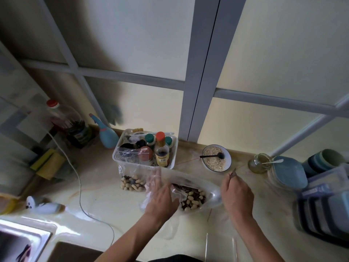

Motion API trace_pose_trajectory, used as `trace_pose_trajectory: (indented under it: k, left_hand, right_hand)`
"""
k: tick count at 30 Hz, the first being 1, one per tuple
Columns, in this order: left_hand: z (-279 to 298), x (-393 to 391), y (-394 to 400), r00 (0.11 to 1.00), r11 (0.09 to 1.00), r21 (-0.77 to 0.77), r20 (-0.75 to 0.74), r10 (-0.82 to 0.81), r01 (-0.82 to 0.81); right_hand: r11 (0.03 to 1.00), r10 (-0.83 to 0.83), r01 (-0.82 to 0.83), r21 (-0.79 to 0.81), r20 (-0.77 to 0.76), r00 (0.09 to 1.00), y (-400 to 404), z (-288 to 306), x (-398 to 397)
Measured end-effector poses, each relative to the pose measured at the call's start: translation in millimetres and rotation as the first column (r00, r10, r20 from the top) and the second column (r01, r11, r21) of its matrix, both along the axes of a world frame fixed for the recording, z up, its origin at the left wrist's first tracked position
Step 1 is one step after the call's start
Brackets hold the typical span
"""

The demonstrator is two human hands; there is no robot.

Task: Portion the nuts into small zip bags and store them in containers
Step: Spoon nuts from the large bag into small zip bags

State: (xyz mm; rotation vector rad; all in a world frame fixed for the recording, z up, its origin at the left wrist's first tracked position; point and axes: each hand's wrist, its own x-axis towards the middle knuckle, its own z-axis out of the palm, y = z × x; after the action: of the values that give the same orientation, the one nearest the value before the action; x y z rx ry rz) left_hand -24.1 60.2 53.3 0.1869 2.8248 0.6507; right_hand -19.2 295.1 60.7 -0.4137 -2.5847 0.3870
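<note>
Both forearms reach out over the pale counter point(105, 207). Her left hand point(160, 201), fingers curled, grips the near edge of a clear plastic bag point(213, 195) of mixed nuts point(192, 198) lying on the counter. Her right hand point(237, 193) pinches something thin by the bag's far end; what it is I cannot tell. A small zip bag point(132, 178) with nuts stands against a clear bin point(174, 148) of bottles.

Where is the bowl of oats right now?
In the head view, the bowl of oats sits on the counter right of centre, between the clear condiment bin and the glass jar.
</note>
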Motion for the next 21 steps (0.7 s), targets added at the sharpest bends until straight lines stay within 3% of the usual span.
trace_pose_trajectory:
  k: [2,4,7,9,12,16,21]
  left_hand:
    - [9,4,6,0.998,0.999,-0.042,-0.051,-0.031,0.029]
    - [14,3,9,0.995,0.981,-0.181,-0.054,-0.083,0.072]
    - [15,-2,6,0.992,0.933,-0.339,0.01,-0.127,0.123]
    - [11,-5,3,0.989,0.928,-0.343,0.043,-0.142,0.148]
    - [4,-5,-2,0.98,0.939,-0.287,0.119,-0.16,0.189]
    - [-4,3,2,0.956,0.965,-0.124,0.215,-0.199,0.229]
    - [-6,9,10,0.982,0.95,-0.299,0.184,-0.032,0.086]
  right_hand:
    - [0.999,-0.038,0.038,-0.008,0.021,0.999,0,3,-1]
    - [0.999,-0.027,0.028,-0.026,0.05,0.998,-4,2,-1]
    - [0.982,0.131,-0.118,-0.147,0.083,0.988,-10,-3,-1]
    - [0.916,0.32,-0.271,-0.297,0.13,0.939,-14,-7,1]
    - [0.852,0.486,-0.418,-0.316,0.178,0.856,-18,-14,4]
    - [0.85,0.505,-0.436,-0.294,0.227,0.833,-20,-25,6]
    - [0.9,0.434,-0.399,-0.173,0.31,0.846,-33,-17,13]
